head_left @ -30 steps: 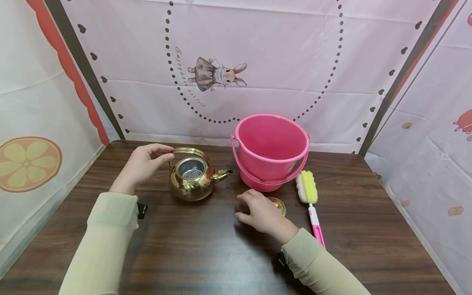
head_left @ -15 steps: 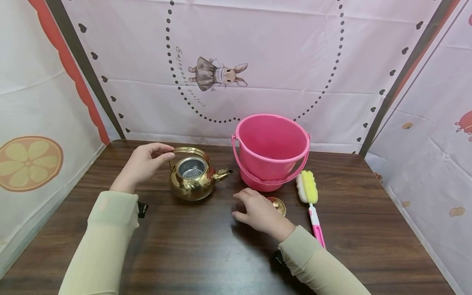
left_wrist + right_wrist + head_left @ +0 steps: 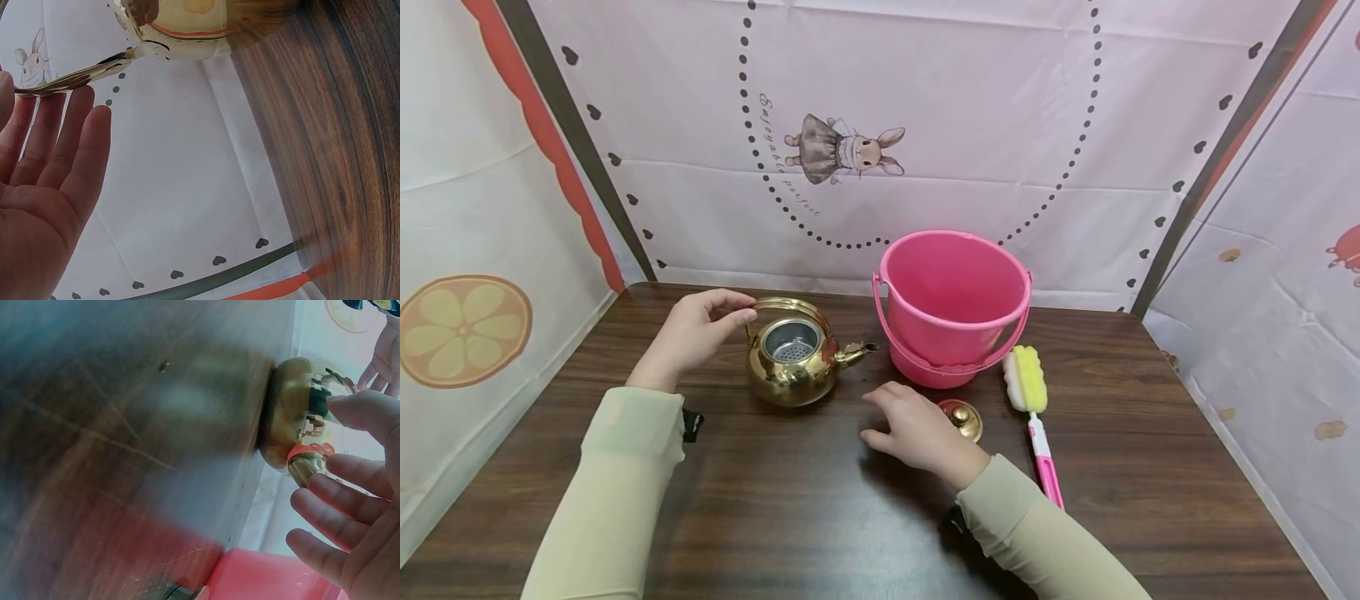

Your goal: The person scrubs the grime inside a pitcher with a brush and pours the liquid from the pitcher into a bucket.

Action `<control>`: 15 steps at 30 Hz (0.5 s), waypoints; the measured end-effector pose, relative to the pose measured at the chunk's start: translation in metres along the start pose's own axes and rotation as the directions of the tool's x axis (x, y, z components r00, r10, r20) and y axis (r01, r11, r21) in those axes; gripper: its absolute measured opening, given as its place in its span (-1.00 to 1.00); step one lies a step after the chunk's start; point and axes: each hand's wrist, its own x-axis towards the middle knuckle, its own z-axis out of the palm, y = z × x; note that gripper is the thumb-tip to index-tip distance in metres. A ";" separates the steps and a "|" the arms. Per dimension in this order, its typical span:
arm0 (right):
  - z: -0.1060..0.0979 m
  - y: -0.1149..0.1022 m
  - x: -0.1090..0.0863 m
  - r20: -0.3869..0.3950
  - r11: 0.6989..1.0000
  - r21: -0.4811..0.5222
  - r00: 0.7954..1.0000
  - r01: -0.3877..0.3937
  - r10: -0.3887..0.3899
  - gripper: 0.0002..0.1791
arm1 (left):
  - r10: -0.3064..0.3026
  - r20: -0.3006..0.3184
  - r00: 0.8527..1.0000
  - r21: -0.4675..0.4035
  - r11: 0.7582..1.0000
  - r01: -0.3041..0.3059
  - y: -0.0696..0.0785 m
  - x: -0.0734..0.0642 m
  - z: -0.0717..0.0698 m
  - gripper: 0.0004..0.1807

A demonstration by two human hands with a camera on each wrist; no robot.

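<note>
A big pale cloth [image 3: 970,100] makes the walls, with a rabbit lying sideways and little dark hearts printed on it. In front of it is a brown wooden table [image 3: 775,517]. A pink bucket [image 3: 943,343] stands near the back of the table, and its handle hangs down in front. A shiny gold teapot [image 3: 790,379] stands upright on the wood, to the left of the bucket. Its top is open and its spout points right, near the bucket. The left hand [image 3: 692,329] pinches the left end of the teapot's hoop handle with its thumb and fingers. The right hand [image 3: 917,429] is over the table in front of the bucket, its fingers loose and spread apart. A yellow and white sponge brush [image 3: 1038,427] with a pink and white stick lies on the right. A gold lid [image 3: 966,422] with a round knob lies just beside the right hand, partly hidden by it. Inside the teapot's mouth sits a silver strainer [image 3: 792,346] with tiny holes.
</note>
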 end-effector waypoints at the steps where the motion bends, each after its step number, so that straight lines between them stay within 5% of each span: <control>1: 0.000 0.000 0.000 0.001 1.000 -0.002 1.000 0.001 -0.001 -0.47 | 0.000 -0.001 1.000 0.000 1.000 0.000 0.000 0.000 0.000 -0.58; 15: -0.001 -0.004 0.005 0.000 1.000 -0.009 1.000 0.023 -0.023 -0.47 | -0.006 -0.013 1.000 -0.008 1.000 0.006 -0.001 0.000 0.002 -0.59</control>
